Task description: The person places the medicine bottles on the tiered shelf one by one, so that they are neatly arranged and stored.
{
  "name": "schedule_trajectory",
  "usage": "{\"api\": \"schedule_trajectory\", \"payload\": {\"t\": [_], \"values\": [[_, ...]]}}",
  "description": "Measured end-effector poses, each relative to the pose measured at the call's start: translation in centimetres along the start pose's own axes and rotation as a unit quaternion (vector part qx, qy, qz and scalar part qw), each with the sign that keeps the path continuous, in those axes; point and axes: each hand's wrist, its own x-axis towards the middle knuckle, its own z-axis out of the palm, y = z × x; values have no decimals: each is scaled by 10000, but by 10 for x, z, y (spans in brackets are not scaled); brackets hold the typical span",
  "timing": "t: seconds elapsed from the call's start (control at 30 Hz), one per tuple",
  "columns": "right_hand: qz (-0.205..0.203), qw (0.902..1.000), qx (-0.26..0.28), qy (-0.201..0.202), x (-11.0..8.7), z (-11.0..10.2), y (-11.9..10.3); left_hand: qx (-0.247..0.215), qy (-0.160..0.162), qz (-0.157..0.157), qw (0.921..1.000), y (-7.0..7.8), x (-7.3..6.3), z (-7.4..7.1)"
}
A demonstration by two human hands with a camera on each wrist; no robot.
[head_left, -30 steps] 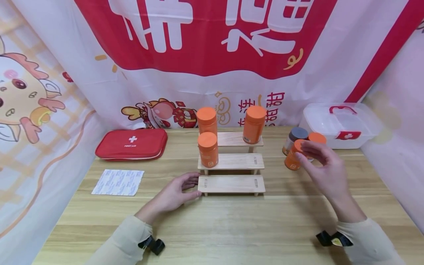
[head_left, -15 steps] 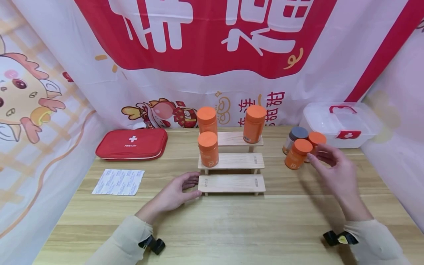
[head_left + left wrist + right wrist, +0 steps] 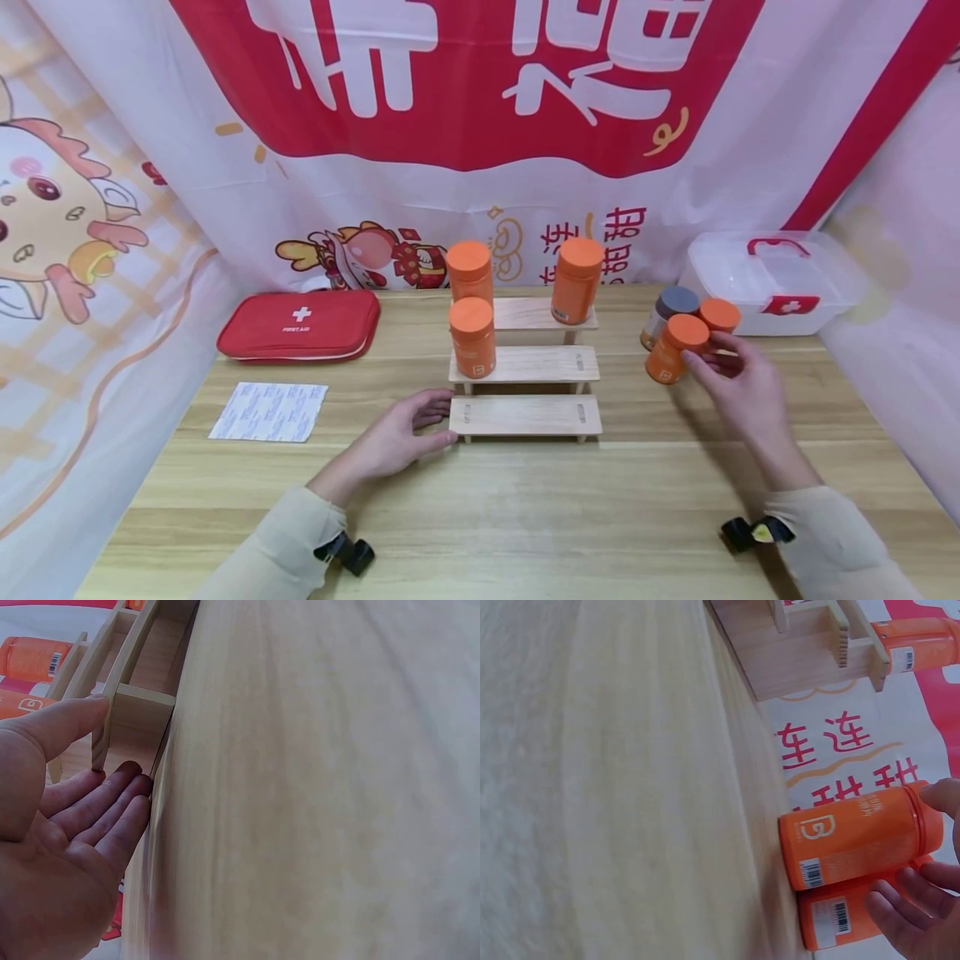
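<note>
My left hand (image 3: pixel 401 433) is at the left end of a three-step wooden rack (image 3: pixel 525 417). Its thumb touches the lowest step's front corner, and the relaxed fingers lie along the end panel (image 3: pixel 139 727). On the right, my right hand (image 3: pixel 750 400) is beside an orange bottle (image 3: pixel 667 358), thumb by its lid and loosely bent fingers near a second orange bottle (image 3: pixel 720 313) behind. Whether the fingers touch either bottle is hard to tell. A grey-lidded bottle (image 3: pixel 660 321) stands close behind them. On the rack, orange bottles stand at top left (image 3: pixel 470 271), top right (image 3: pixel 576 283) and middle left (image 3: pixel 473 342).
A red first-aid pouch (image 3: pixel 300 327) lies at the back left, with a white printed sheet (image 3: pixel 267 412) in front of it. A clear plastic box (image 3: pixel 772 283) with a red handle stands at the back right. A printed cloth (image 3: pixel 420 192) hangs behind the table.
My right hand drew back right from over the front orange bottle, then came left again to its side, a little lower. The left hand and the bottles have stayed put.
</note>
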Motion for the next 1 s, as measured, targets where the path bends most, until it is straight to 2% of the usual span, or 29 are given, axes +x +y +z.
{"api": "schedule_trajectory", "payload": {"t": [0.53, 0.83, 1.0], "values": [[152, 9994, -213, -208, 2, 12, 1, 66, -58, 97, 9999, 0, 0, -1], [489, 9980, 3, -401, 5, 15, -4, -8, -24, -17, 10000, 0, 0, 0], [465, 9981, 35, -406, 6, 17, -7, 12, -26, 0, 10000, 0, 0, -1]]}}
